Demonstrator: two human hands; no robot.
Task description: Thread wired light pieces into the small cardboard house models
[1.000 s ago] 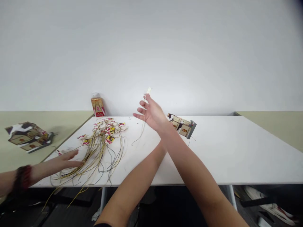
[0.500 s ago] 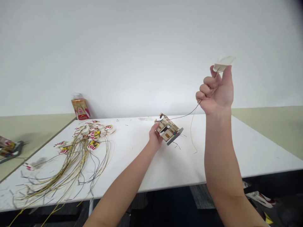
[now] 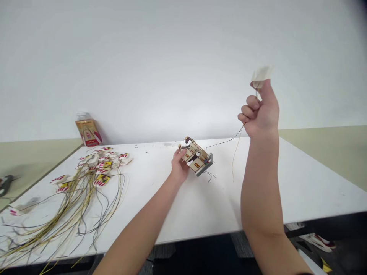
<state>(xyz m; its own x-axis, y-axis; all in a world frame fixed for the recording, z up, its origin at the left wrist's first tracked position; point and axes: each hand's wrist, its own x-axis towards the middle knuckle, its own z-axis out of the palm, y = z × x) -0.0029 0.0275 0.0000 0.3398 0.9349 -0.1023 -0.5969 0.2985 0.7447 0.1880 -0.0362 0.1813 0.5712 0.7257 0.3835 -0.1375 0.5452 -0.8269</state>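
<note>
My left hand point(image 3: 179, 167) grips a small cream model house point(image 3: 195, 160) with printed windows and a grey base, tilted above the white table. Thin dark wire ends poke out below its base. Raised on the right, my right hand point(image 3: 259, 109) pinches a whitish, partly see-through flat piece point(image 3: 262, 75), blurred by motion. From under its curled fingers run a dark wire point(image 3: 226, 140) and a pale yellowish wire point(image 3: 235, 158). The dark wire's far end lies close beside the house; whether it touches is hard to tell. The pale wire hangs down toward the table.
On the left of the white table point(image 3: 304, 183) lies a pile of red-and-white striped pieces point(image 3: 101, 179) with long yellow and black wires point(image 3: 61, 214). A bottle point(image 3: 88, 130) stands by the wall. A dark grey object point(image 3: 5, 184) is at the far left. A shoe point(image 3: 318, 242) shows below.
The dark wire ran across the house before; now its end shows at the house's right side. The right hand's flat piece has tilted. The view has shifted slightly right.
</note>
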